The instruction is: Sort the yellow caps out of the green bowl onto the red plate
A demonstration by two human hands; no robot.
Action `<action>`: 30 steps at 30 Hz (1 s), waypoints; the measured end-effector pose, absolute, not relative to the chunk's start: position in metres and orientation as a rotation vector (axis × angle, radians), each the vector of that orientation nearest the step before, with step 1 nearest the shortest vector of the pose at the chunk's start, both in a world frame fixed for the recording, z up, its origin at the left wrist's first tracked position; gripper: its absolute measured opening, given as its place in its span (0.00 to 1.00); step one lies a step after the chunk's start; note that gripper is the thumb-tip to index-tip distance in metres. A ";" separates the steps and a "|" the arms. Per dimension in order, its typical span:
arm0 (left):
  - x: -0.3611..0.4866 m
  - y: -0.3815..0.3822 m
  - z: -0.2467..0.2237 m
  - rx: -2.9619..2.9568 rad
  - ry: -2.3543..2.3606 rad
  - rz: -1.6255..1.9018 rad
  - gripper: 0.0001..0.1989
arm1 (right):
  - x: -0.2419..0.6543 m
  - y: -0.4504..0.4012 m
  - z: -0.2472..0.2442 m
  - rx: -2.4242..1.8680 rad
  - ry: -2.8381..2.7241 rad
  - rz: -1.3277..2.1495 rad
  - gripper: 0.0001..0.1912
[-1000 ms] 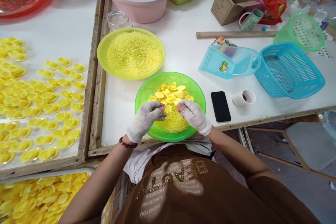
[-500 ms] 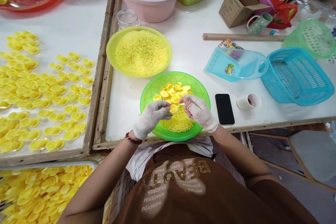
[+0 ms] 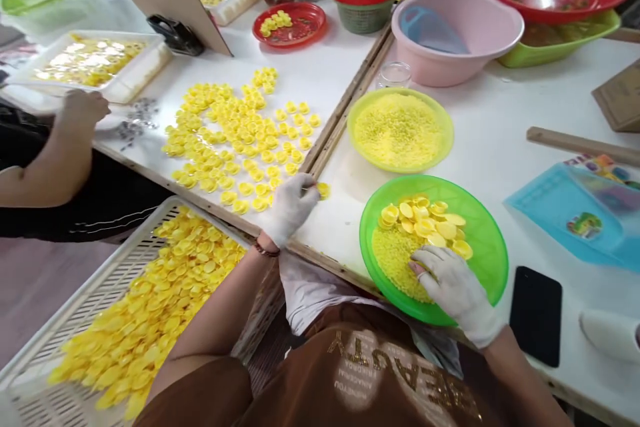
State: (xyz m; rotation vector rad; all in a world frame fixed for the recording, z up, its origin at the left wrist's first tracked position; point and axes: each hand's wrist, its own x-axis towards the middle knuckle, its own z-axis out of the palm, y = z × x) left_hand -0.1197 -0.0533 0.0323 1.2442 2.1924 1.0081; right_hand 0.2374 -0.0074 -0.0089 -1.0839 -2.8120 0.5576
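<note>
My left hand (image 3: 294, 208), in a white glove with bare fingertips, pinches a small yellow cup-shaped piece (image 3: 323, 191) over the wooden strip between the two table halves. My right hand (image 3: 453, 287), gloved the same way, rests over the small yellow beads (image 3: 400, 260) in the green plate (image 3: 487, 253); its fingers curl down and their tips are partly hidden. Yellow cup pieces (image 3: 425, 220) lie in the same plate, just beyond that hand. Many paired yellow pieces (image 3: 245, 120) are spread on the white table to the left.
A yellow bowl of beads (image 3: 400, 128), a pink basin (image 3: 455, 67) and a glass jar (image 3: 394, 75) stand behind the plate. At right are a black phone (image 3: 537, 315) and a blue scoop (image 3: 580, 213). A crate of yellow pieces (image 3: 165, 300) sits lower left. Another person's hand (image 3: 85, 107) is at left.
The view has swung left. My left hand has moved away from the plate toward the left table with the yellow piece. My right hand has lowered onto the beads.
</note>
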 end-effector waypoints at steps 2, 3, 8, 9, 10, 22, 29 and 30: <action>-0.163 -0.069 0.023 1.157 2.428 0.911 0.12 | 0.237 -0.009 -0.013 -1.070 -2.800 0.516 0.12; -0.185 -0.076 0.019 1.091 2.507 0.862 0.12 | 0.236 -0.010 -0.014 -1.058 -2.796 0.501 0.12; -0.277 -0.103 0.005 0.818 2.794 0.692 0.15 | 0.231 -0.013 -0.026 -1.005 -2.787 0.451 0.14; -0.290 -0.104 0.004 0.792 2.827 0.662 0.14 | 0.230 -0.013 -0.027 -0.994 -2.789 0.447 0.14; -0.301 -0.103 0.003 0.775 2.846 0.638 0.14 | 0.230 -0.014 -0.029 -0.986 -2.789 0.441 0.14; -0.326 -0.078 -0.014 0.756 2.765 0.457 0.06 | 0.231 -0.013 -0.041 -0.942 -2.765 0.360 0.15; -0.251 -0.044 0.021 1.221 2.714 0.655 0.15 | 0.187 -0.012 -0.015 -1.144 -2.789 0.758 0.13; -0.227 -0.036 0.025 1.330 2.643 0.711 0.17 | 0.181 -0.010 -0.011 -1.172 -2.631 1.031 0.14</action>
